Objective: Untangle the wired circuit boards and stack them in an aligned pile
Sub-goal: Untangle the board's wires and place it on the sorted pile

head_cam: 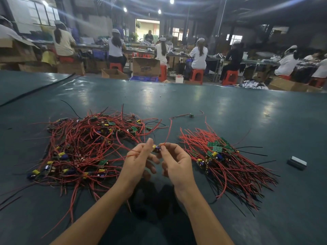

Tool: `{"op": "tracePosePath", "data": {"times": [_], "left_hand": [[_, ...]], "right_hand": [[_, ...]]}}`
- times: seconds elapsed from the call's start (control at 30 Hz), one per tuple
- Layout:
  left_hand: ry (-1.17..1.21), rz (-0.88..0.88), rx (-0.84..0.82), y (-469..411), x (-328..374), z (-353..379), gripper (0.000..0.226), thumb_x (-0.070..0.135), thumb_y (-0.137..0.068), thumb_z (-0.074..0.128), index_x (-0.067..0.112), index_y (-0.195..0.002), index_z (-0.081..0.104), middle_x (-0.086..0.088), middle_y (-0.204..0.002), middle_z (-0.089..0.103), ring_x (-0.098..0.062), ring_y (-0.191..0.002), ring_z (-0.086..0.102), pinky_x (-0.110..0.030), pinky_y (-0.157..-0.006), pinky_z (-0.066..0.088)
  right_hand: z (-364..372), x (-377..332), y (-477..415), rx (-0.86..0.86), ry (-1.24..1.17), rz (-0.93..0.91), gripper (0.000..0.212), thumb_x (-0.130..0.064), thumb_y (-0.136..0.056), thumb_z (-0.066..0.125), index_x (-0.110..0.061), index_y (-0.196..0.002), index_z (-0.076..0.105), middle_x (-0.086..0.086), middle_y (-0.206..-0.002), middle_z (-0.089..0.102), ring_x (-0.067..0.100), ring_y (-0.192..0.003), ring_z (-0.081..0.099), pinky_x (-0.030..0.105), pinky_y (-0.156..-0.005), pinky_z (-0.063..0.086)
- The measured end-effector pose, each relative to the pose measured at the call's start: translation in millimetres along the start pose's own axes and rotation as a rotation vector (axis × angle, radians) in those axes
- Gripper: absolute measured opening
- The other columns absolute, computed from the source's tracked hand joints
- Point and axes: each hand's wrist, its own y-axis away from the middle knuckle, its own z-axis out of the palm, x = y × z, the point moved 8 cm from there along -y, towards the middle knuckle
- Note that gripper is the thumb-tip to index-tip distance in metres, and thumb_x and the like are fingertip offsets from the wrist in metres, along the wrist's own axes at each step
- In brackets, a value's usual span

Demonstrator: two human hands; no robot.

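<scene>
A tangled heap of small green circuit boards with red and black wires (85,147) lies on the left of the dark green table (212,106). On the right sits a more ordered pile of boards (217,152), its wires fanned toward the near right. Between the two, above the table, my left hand (139,158) and my right hand (175,161) together pinch one small circuit board (156,149) with yellow and blue parts. A red wire rises from it past my right fingertips, and another red wire runs across my left hand.
One stray board with red wires (191,115) lies farther back at centre. A small grey metal block (297,162) rests at the right. A black cable (39,89) crosses the far left of the table. Beyond the far edge, seated people work among cardboard boxes and red stools.
</scene>
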Motion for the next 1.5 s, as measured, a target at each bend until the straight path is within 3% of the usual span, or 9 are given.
{"op": "tracePosePath", "data": {"times": [0.2,0.37,0.57,0.67,0.8,0.9,1.1,1.27,1.5], "left_hand": [[0.130,-0.029,0.082,-2.1,-1.6,-3.8,0.027,0.033,-0.083,0.068,0.008,-0.076,0.073,-0.013,-0.076,0.073,-0.020,-0.062,0.068,-0.026,-0.053,0.056],[0.266,0.047,0.249,-5.1,4.4,-23.2,0.017,0.021,-0.087,0.067,0.004,-0.085,0.070,-0.005,-0.066,0.070,-0.010,-0.058,0.066,-0.017,-0.050,0.052],[0.301,0.075,0.157,-4.0,7.8,-16.5,0.022,0.032,-0.072,0.074,0.011,-0.079,0.076,-0.012,-0.074,0.071,-0.013,-0.059,0.066,-0.020,-0.056,0.055],[0.290,0.088,0.079,-1.2,10.5,-6.2,0.022,0.031,-0.066,0.076,0.012,-0.076,0.077,-0.012,-0.073,0.072,-0.017,-0.059,0.067,-0.021,-0.057,0.056],[0.189,0.165,0.045,2.0,17.8,-1.5,0.026,0.035,-0.062,0.078,0.014,-0.076,0.077,-0.007,-0.071,0.073,-0.013,-0.059,0.067,-0.019,-0.055,0.053],[0.089,0.204,0.012,2.6,19.4,-0.2,0.020,0.031,-0.067,0.077,0.014,-0.078,0.077,-0.008,-0.070,0.073,-0.015,-0.059,0.067,-0.020,-0.056,0.054],[0.016,0.217,0.000,0.4,15.4,1.4,0.017,0.022,-0.074,0.070,0.007,-0.083,0.073,-0.008,-0.066,0.072,-0.013,-0.056,0.065,-0.020,-0.055,0.054],[-0.037,0.230,-0.039,2.4,16.8,4.5,0.019,0.026,-0.071,0.074,0.011,-0.084,0.075,-0.009,-0.070,0.074,-0.014,-0.058,0.067,-0.021,-0.056,0.055],[0.088,0.044,0.043,1.6,1.5,3.8,0.048,0.047,-0.061,0.078,0.005,-0.081,0.065,-0.009,-0.065,0.067,-0.016,-0.054,0.062,-0.023,-0.051,0.052]], "right_hand": [[-10.0,-5.8,4.6,0.133,0.156,-0.050,0.009,-0.017,-0.089,0.072,-0.024,-0.091,0.066,-0.004,-0.080,0.070,0.009,-0.076,0.067,0.017,-0.066,0.052],[-8.8,-40.2,19.5,0.276,0.629,-0.479,0.007,-0.033,-0.087,0.071,-0.026,-0.088,0.068,-0.014,-0.077,0.063,0.007,-0.075,0.058,0.029,-0.071,0.048],[13.4,-3.7,12.3,0.013,0.267,-0.031,0.040,-0.034,-0.100,0.054,-0.024,-0.063,0.065,-0.012,-0.052,0.062,-0.004,-0.048,0.053,0.009,-0.053,0.040],[8.6,-9.0,10.7,0.074,0.134,-0.078,0.032,-0.028,-0.103,0.048,-0.012,-0.078,0.059,-0.021,-0.058,0.061,-0.007,-0.058,0.056,0.008,-0.065,0.045],[4.2,-16.9,13.9,0.125,0.178,-0.183,0.042,-0.024,-0.103,0.050,-0.015,-0.066,0.067,-0.005,-0.057,0.063,0.005,-0.057,0.055,0.022,-0.057,0.048],[1.3,-21.7,15.6,0.155,0.171,-0.207,0.050,-0.020,-0.102,0.052,-0.025,-0.053,0.058,-0.012,-0.046,0.052,0.001,-0.047,0.043,0.014,-0.049,0.037],[4.2,-11.2,11.8,0.103,0.026,-0.049,0.039,-0.020,-0.095,0.064,-0.002,-0.061,0.071,-0.008,-0.046,0.056,-0.001,-0.043,0.049,0.011,-0.047,0.040],[-6.0,6.3,10.3,0.181,-0.028,0.182,0.041,-0.027,-0.093,0.066,-0.024,-0.052,0.074,-0.010,-0.045,0.054,0.002,-0.041,0.047,0.018,-0.042,0.040],[0.7,-1.8,10.6,0.170,-0.072,0.090,0.044,-0.020,-0.096,0.063,-0.017,-0.053,0.072,-0.008,-0.044,0.052,0.002,-0.038,0.043,0.014,-0.039,0.035]]}}
